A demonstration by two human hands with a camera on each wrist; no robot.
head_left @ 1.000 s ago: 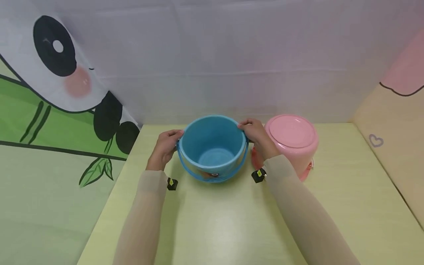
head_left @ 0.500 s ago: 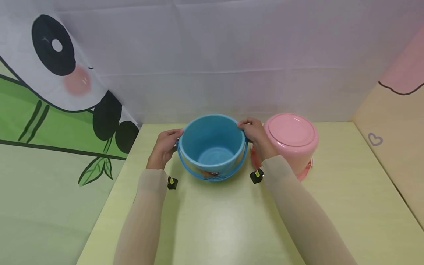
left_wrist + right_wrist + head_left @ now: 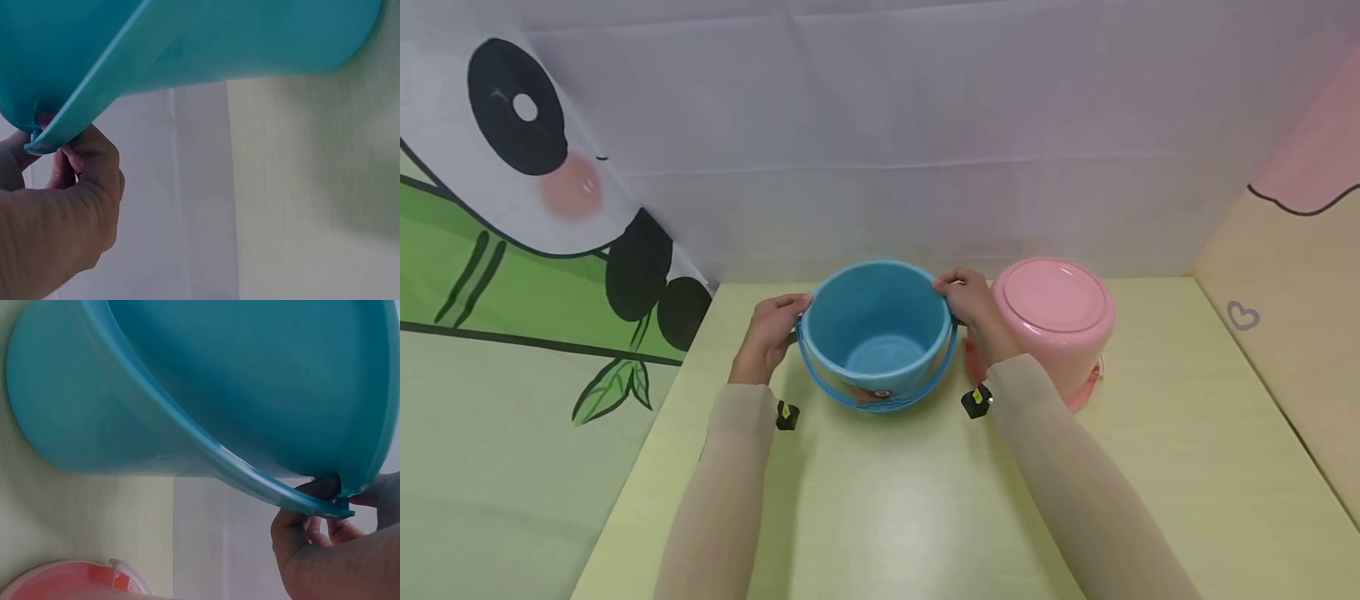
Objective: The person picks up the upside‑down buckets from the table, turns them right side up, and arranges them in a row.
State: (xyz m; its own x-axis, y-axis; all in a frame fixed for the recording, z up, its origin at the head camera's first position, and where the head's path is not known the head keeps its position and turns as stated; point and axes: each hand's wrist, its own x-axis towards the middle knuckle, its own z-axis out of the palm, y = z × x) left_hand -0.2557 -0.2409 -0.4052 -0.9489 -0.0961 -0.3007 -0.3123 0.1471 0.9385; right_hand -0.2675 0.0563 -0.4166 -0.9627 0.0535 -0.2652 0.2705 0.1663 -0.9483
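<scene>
You're pinching the blue bucket (image 3: 877, 312) by its rim; left hand (image 3: 770, 330) and right hand (image 3: 973, 305) fingers should be balancing it evenly.

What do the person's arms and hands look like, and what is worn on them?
The left hand and right hand are bare. The left sleeve and right sleeve are long, light beige. Near each sleeve's end sits a small black block with a yellow mark.
</scene>
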